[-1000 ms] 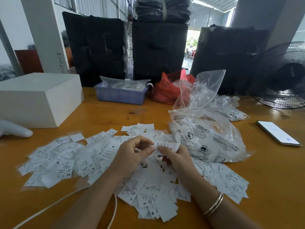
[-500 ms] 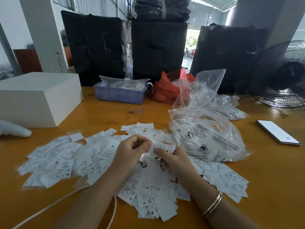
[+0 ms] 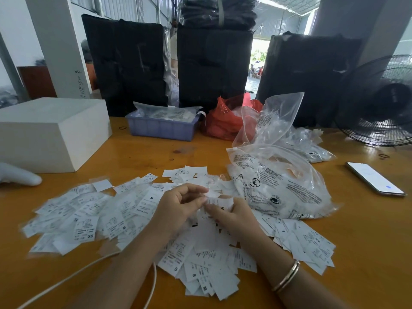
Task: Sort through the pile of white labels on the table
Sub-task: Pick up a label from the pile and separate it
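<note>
Now, through the head camera, my hands have drawn closer together over the middle of the pile of white labels (image 3: 124, 219): a second ago the label (image 3: 220, 202) sat out flat between them, and now my right hand (image 3: 231, 216) has it tucked in against its curled fingers, the "M" showing, while my left hand (image 3: 178, 206) pinches at its near-left edge with thumb and forefinger. So both grips are grasping that one label; neither is released. I judge I am reading or peeling it off before it goes to a size group, and the sorting is barely begun, since the labels lie spread and mixed across the worktop (image 3: 367, 253), S, M and XS together, from far left to near right. As for containers: the blue tray (image 3: 162, 129) at the far side holds clear packets of something printed; the red bag (image 3: 223, 121) beside it is bunched, contents hidden; the clear zip bag (image 3: 281, 186) just right of my hands looks full of white pieces, likely more labels. The white box (image 3: 49, 132) at far left is closed.
</note>
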`<state>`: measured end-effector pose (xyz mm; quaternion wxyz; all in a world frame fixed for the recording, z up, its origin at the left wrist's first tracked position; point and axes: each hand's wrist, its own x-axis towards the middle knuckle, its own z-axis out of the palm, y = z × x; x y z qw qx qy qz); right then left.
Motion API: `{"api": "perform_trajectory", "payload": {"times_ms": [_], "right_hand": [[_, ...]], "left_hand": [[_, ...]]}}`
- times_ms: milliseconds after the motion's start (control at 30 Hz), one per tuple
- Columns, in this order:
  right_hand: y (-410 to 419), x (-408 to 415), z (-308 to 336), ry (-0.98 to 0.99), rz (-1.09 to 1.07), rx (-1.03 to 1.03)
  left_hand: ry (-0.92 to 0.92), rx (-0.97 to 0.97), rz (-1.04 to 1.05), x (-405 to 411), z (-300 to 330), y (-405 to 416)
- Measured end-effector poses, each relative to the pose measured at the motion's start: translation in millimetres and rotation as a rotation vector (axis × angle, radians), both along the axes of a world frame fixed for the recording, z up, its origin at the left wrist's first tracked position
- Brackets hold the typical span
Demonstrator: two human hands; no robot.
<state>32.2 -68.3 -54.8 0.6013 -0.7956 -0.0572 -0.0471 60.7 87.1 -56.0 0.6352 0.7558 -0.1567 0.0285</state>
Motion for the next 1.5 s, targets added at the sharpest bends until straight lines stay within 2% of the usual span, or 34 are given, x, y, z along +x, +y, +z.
{"api": "perform_trajectory", "payload": {"times_ms": [100,233,333,533,767,933,1267,1367,1500], "right_hand": [[0,0,0,-0.028,0.031,-0.065],[-6,0,-1,0.003,0.007,0.225],[-7,2,-2,-0.02,-0.049,0.287],[-4,6,-7,-0.096,-0.087,0.186],[-1,9,-12,-0.234,-0.182,0.07],[-2,8,-9,-0.272,-0.201,0.108],[1,5,-8,-0.31,-0.156,-0.008],[2,3,-8,-0.316,-0.093,-0.107],[6,2,-8,-0.314,-0.02,-0.111]], "left_hand": [[-0.013,0.022,-0.026,1,0,0],[-0.006,-0.031,0.04,0,0,0],[0.028,-0.066,0.071,1,1,0],[-0.089,0.224,0.0,-4,-1,-3],[-0.052,0.195,0.017,-5,1,-2],[-0.032,0.101,-0.062,-7,3,0],[-0.096,0.188,0.019,-2,-3,0],[-0.159,0.182,0.024,-3,-4,0],[-0.17,0.172,0.057,-1,-3,1]]}}
